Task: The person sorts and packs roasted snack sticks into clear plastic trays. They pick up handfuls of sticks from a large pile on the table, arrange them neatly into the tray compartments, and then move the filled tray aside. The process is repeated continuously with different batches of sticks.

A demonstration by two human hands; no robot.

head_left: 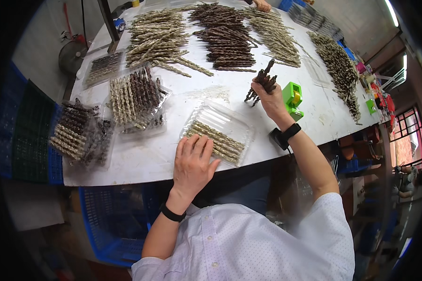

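Observation:
A clear plastic tray [222, 114] lies near the table's front edge, with a row of pale twisted sticks [218, 139] along its nearer side. My left hand [192, 161] rests over the left ends of these sticks and the tray's near rim, its fingers laid out flat. Raised to the right of the tray, my right hand [273, 102] is closed round a bunch of dark brown twisted sticks [266, 82], their ends poking out above and below the fist. Just right of that hand stands a green tape dispenser [292, 96] with yellowish tape.
Filled clear trays [136, 98] are stacked at the left. Across the back lie piles of pale sticks [157, 40], dark sticks [225, 42] and more pale ones [279, 40]. Another pile [335, 70] runs down the right side. Another person's hand [262, 5] shows at the far edge.

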